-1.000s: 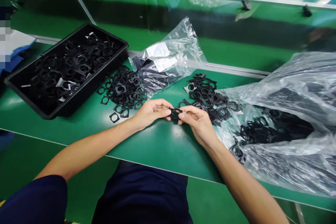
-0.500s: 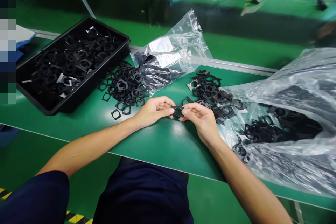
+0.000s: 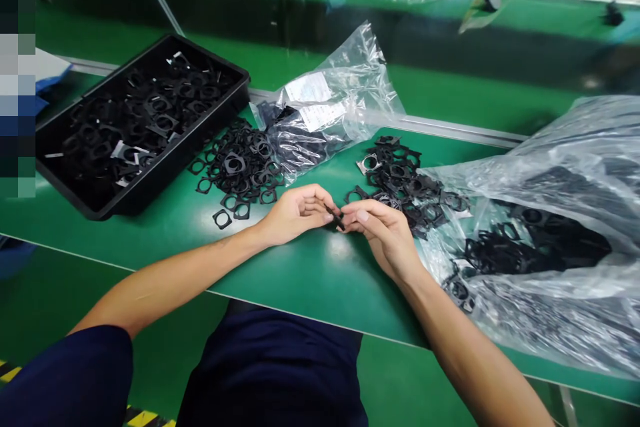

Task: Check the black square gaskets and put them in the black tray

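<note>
Item 1: blk part (image 3: pixel 335 215), qty 1. Thin, tilted, seen nr edge-on; btwn the two hands, above desk (image 3: pixel 300 280).
Item 2: L hand (image 3: pixel 293 213). Fingers closed to a thin gap, thumb opposed, gripping one end of part.
Item 3: R hand (image 3: pixel 387 227). Fingers curled nr-closed at other end; pinch or mere touch, can't tell.
Item 4: L pile (image 3: pixel 240 163). Loose blk frames w/ round holes; lies btwn blk tray (image 3: pixel 175 157) (similar pcs inside) & labelled bag (image 3: pixel 325 127).
Item 5: R pile (image 3: pixel 400 177). Loose blk pcs just beyond R hand, reaching large clear bag (image 3: pixel 550 160).
Risks (judged): part may slip & drop if L grip loosens, hold being fingertip only. Thin frame may bend or crack if both hands press unevenly. Dropped nr R pile, it may get lost among lookalikes. R forearm, close to large clear bag, may snag film & drag pcs.
</note>
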Demonstrator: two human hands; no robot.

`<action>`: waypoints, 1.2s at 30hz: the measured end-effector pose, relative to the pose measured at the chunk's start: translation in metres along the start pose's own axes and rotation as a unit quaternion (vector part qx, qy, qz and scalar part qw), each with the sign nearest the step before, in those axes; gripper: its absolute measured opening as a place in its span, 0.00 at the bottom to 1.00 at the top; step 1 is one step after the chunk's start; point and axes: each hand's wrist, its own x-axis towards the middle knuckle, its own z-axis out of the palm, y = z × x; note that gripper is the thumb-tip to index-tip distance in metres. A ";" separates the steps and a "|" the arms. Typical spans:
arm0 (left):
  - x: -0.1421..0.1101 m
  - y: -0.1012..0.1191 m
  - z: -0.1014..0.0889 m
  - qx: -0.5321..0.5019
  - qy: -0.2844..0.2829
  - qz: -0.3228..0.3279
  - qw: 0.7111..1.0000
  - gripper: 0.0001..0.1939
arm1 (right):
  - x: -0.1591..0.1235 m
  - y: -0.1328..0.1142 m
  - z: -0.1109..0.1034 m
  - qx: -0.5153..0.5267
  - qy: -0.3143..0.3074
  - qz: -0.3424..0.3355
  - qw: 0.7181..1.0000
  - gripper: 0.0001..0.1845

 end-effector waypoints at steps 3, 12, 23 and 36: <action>0.001 0.000 0.001 -0.005 0.003 0.002 1.000 0.14 | 0.000 -0.001 0.001 0.009 -0.008 0.004 1.000 0.12; 0.001 0.002 0.001 -0.005 0.008 -0.007 1.000 0.13 | -0.001 0.001 0.001 0.004 -0.022 -0.005 1.000 0.11; 0.000 -0.004 0.000 0.026 0.010 0.017 0.999 0.18 | 0.002 0.008 -0.003 -0.129 0.050 -0.094 0.986 0.14; 0.018 0.015 -0.018 0.143 0.045 0.109 0.983 0.12 | 0.023 0.011 -0.026 -0.599 0.076 -0.355 0.714 0.13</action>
